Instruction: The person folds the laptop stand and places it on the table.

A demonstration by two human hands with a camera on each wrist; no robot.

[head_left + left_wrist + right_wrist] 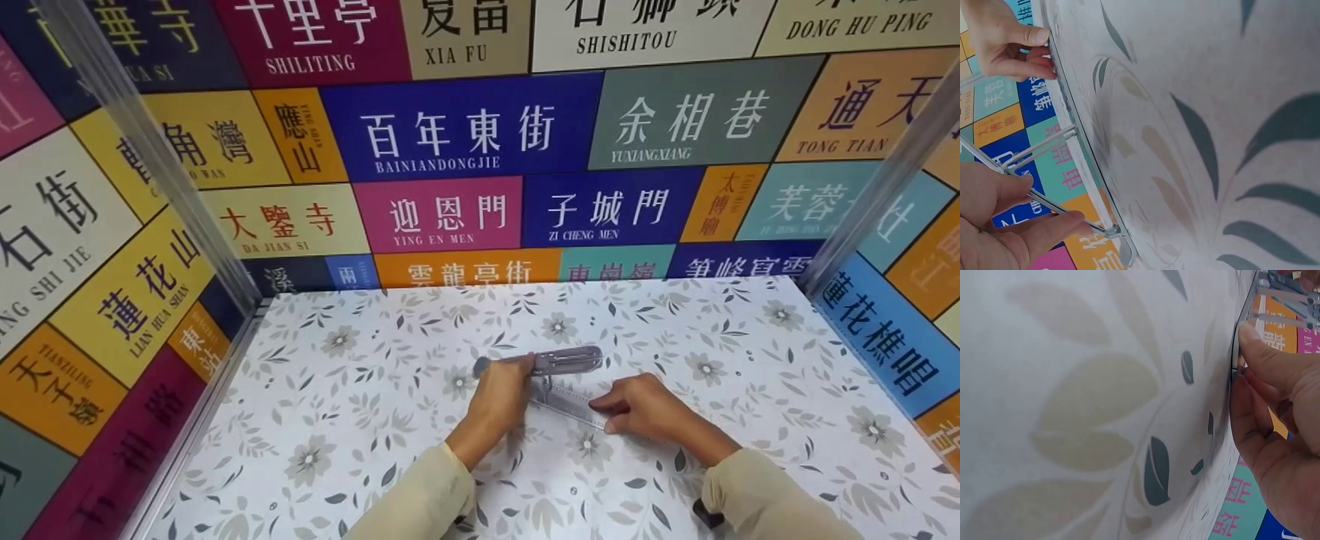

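The left hand [499, 390] pinches the upper bar [1054, 206] of a metal frame [577, 361] on the table [405, 412]; the right hand [646, 409], at three o'clock, pinches its lower strip [566, 409]. Uneven pulling could skid the strip; sudden folding could trap a hand between bar and strip.

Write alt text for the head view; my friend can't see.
A person's left hand grips a grey device by its upper part while the right hand pinches its lower strip. It sits on a flowered tabletop before colourful Chinese signs.
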